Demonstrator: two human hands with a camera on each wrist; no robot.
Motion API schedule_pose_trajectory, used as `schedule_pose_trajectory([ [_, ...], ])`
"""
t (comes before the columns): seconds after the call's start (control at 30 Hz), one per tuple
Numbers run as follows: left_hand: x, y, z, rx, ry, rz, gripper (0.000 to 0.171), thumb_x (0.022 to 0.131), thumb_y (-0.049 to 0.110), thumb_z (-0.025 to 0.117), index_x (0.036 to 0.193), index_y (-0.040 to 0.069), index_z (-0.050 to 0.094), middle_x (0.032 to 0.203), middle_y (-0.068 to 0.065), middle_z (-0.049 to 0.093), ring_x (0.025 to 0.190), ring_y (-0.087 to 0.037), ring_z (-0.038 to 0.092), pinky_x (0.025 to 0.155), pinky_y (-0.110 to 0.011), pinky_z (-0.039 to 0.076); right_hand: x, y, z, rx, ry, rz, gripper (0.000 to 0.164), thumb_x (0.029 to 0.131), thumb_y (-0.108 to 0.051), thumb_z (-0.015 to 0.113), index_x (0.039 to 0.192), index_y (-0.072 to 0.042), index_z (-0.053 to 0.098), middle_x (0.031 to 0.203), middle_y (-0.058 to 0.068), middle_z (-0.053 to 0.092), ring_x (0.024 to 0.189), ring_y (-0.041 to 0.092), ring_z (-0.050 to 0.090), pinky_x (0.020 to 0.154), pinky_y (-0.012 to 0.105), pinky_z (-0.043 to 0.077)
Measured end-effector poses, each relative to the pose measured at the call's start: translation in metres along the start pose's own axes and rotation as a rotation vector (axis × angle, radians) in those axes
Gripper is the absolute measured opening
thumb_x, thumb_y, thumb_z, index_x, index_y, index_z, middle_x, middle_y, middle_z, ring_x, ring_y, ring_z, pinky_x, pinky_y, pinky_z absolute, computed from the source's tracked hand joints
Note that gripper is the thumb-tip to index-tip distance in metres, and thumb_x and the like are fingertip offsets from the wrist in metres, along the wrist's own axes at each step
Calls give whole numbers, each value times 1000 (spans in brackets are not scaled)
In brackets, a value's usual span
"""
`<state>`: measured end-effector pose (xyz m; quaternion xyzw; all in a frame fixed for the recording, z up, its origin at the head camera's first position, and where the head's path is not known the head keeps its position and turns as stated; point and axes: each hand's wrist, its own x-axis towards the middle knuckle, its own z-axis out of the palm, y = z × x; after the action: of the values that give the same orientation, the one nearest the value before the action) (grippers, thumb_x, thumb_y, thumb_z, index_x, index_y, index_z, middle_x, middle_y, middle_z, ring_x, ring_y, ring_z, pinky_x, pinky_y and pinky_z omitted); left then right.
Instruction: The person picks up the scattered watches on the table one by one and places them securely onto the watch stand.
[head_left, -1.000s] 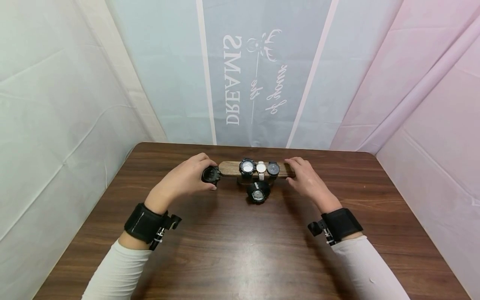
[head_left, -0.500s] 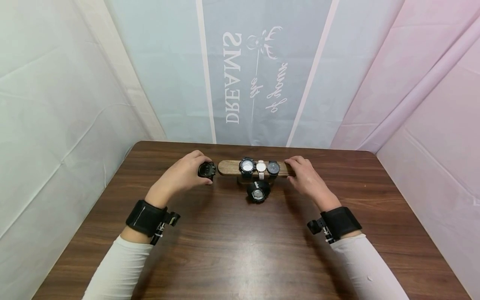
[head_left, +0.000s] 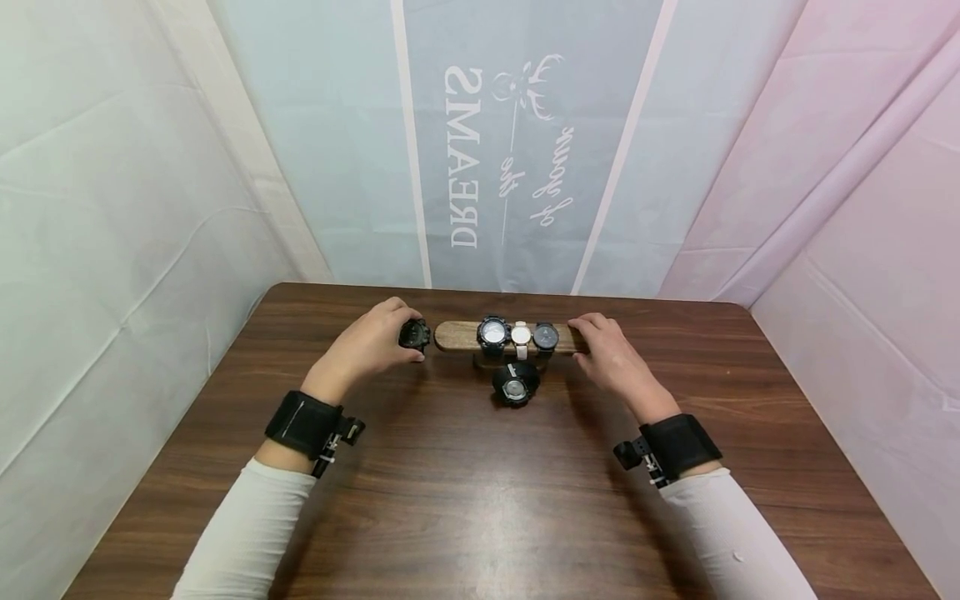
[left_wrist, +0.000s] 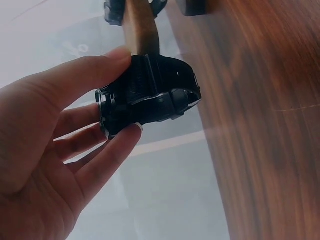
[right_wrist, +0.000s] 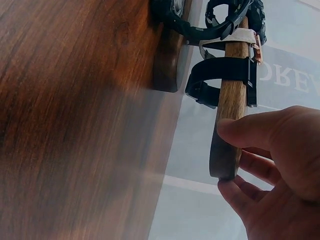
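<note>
My left hand pinches a black watch between thumb and fingers, just off the left end of a wooden watch stand's bar. In the left wrist view the watch's closed strap loop overlaps the bar end. At the other end, my right hand grips the bar, thumb on one side and fingertips under its tip. Three watches hang on the bar: a black one with a silver dial, a white-strapped one and a dark-faced one.
Another black watch sits low in front of the bar, by the stand's base. The brown wooden table extends towards me. Behind it hangs a pale blue printed cloth, with white cloth walls on both sides.
My left hand has moved left with the black watch, from right at the bar's end to slightly clear of it. The right hand keeps its grip on the bar.
</note>
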<state>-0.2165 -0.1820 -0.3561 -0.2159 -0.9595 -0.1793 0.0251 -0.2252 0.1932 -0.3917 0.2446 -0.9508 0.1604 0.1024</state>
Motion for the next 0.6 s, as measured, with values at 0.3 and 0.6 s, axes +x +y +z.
schedule_pose_trajectory([
  [0.3,9,-4,7,13,-7,-6,60,73,39,75,122,9,56,116,-7,50,98,-21,52,80,-37,50,-1,1,1,-6,11,-9,49,83,-9,66,128,0,48,124,19,46,114,36,41,89,50,44],
  [0.6,17,-1,12,14,-20,-3,59,73,39,75,121,9,57,116,-7,50,99,-21,52,81,-37,50,-1,1,1,-1,4,-4,49,83,-9,65,128,0,48,124,19,46,115,36,41,90,51,43],
])
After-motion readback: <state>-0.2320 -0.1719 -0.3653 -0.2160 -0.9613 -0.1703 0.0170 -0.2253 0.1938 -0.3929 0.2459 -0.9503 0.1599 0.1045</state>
